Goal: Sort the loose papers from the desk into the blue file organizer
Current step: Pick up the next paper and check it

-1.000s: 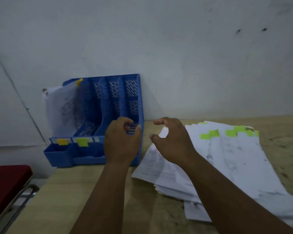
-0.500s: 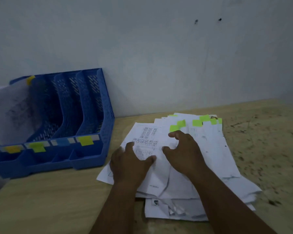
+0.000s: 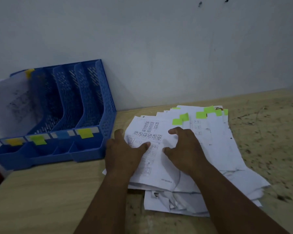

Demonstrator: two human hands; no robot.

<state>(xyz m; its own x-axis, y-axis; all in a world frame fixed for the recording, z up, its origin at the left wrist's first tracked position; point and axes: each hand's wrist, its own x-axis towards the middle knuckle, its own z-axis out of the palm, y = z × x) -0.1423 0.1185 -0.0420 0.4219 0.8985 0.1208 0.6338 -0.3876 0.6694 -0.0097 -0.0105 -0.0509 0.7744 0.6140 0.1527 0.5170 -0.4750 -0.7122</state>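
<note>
Both hands lie on the fanned stack of loose papers (image 3: pixel 215 149) on the bench (image 3: pixel 41 191): the left hand (image 3: pixel 123 152) rests flat with fingers spread on the top printed sheet, the right hand (image 3: pixel 184 147) presses it with bent fingertips. The blue file organizer (image 3: pixel 61 119) stands just left of the stack against the wall, a sheet in its leftmost slot.

The pale wooden worktop (image 3: pixel 41 196), speckled dark to the right of the grip, carries a fanned stack of papers (image 3: pixel 218 149) under the grip and a blue file organizer (image 3: pixel 61 149) just left of it.
</note>
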